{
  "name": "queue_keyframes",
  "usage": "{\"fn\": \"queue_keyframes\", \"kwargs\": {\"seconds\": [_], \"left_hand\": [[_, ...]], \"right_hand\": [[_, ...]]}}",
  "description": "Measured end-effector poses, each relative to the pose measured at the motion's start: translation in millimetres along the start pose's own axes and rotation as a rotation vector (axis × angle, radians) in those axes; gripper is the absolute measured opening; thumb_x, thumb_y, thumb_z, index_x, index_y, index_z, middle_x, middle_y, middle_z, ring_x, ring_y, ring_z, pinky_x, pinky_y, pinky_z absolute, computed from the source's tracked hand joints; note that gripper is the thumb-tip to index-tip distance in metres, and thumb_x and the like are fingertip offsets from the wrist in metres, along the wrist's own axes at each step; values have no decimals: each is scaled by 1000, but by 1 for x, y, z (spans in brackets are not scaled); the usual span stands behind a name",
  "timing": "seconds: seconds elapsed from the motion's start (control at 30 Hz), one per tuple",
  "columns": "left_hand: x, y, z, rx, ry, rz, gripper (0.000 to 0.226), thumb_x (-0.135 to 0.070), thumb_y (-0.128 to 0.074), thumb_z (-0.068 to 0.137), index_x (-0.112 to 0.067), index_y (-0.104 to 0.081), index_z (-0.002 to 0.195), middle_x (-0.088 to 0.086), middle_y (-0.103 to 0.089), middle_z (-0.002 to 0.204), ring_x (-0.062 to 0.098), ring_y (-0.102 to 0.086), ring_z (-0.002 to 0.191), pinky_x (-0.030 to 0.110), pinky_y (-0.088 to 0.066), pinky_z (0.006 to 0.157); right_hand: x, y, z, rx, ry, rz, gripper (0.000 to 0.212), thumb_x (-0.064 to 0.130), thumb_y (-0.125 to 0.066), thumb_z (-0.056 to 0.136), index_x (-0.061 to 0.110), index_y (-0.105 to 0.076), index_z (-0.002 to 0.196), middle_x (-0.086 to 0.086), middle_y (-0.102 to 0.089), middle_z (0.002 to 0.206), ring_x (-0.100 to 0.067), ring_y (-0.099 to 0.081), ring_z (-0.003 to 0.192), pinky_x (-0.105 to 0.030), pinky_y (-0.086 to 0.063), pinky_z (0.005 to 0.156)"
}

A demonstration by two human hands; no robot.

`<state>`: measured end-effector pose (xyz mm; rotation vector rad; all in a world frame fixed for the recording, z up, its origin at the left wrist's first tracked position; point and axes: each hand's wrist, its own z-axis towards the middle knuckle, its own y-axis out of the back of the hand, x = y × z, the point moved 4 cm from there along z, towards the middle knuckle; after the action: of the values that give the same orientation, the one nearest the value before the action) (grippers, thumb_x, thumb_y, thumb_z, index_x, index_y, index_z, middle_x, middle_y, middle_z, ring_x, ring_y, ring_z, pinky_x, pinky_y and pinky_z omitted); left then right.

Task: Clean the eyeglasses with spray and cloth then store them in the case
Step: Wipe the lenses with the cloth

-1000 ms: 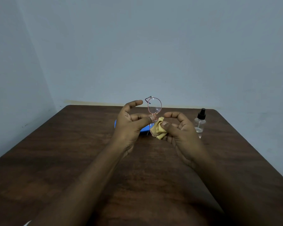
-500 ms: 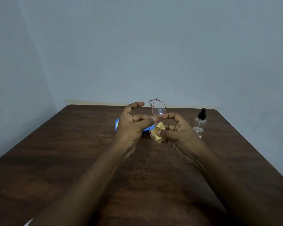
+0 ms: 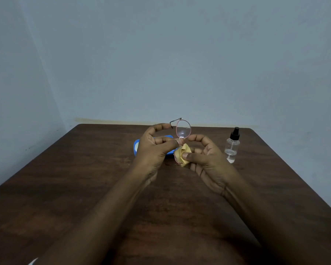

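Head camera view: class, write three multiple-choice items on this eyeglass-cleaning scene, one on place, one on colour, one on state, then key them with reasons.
1. Where does the spray bottle stand? A. on the table, right of the right hand; B. on a shelf; C. on a chair.
2. The cloth is: A. red; B. yellow; C. black.
3. The eyeglasses are: A. worn; B. flat on the table; C. held up by the left hand.
1 A: it stands upright on the wood beside that hand. 2 B: a yellow wad shows under the right thumb. 3 C: thumb and forefinger pinch the frame above the table.
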<state>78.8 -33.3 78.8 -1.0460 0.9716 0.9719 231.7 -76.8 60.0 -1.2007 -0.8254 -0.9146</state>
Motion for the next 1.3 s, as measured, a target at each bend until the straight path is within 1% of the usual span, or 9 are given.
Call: {"fn": "queue_keyframes", "kwargs": {"seconds": [0.13,0.37,0.5,0.6,0.7,0.8,0.9,1.0,1.3], "left_hand": [[0,-2,-2,33,18,-32,56,-11,-91,70,-21,-67,120,22,-80,93,39,-78,88,51,-65,70],[2,-3,-1,35,23,-14,51,-6,-91,76,-19,-68,120,23,-80,97,44,-77,96,64,-61,86],[-4,0,0,11,-10,-4,50,-4,-87,82,-17,-67,125,13,-80,91,10,-70,63,43,-58,78],[-11,0,-1,7,-60,12,35,-7,-75,94,-14,-65,127,7,-82,90,7,-74,72,30,-59,73],[-20,2,-3,14,-166,172,17,-18,-65,102,-5,-70,111,1,-81,84,3,-74,83,10,-50,70],[-19,-1,-5,155,-241,371,38,-43,-60,101,-11,-78,90,3,-79,89,11,-73,92,14,-49,81],[-12,-6,-10,269,-290,498,35,-57,-67,90,-24,-77,89,-4,-76,91,9,-71,92,18,-50,80],[-7,-8,-9,263,-371,548,9,-41,-80,89,-36,-73,92,-16,-75,96,5,-72,95,20,-56,82],[-15,-1,-3,94,-541,385,16,-9,-75,92,-25,-76,92,-7,-76,93,16,-73,93,25,-56,82]], "right_hand": [[3,-1,0,-22,-10,4,53,-3,-79,75,7,-56,122,-22,-76,95,-29,-76,81,-40,-66,75],[3,-2,0,-106,-2,128,45,5,-76,79,4,-55,118,-15,-79,100,-23,-78,85,-36,-64,69],[4,0,1,-89,-15,197,49,-2,-74,78,7,-53,121,-19,-78,106,-28,-79,92,-41,-67,76],[6,0,1,-71,-12,237,51,-4,-72,80,10,-52,124,-22,-77,116,-29,-78,101,-45,-60,94],[14,2,1,-84,39,277,46,-3,-71,81,9,-52,121,-20,-78,115,-26,-78,102,-37,-66,84],[20,5,1,-142,99,332,44,-1,-71,80,7,-52,119,-16,-79,112,-22,-79,99,-30,-64,77],[25,9,1,-179,132,366,41,3,-70,82,7,-52,118,-14,-80,108,-19,-79,97,-29,-64,76],[23,10,1,-187,114,353,40,7,-69,84,5,-52,120,-14,-80,109,-20,-79,99,-29,-64,71],[28,11,-1,-186,155,3,27,11,-78,82,5,-62,103,-17,-79,93,-24,-78,83,-34,-64,69]]}}
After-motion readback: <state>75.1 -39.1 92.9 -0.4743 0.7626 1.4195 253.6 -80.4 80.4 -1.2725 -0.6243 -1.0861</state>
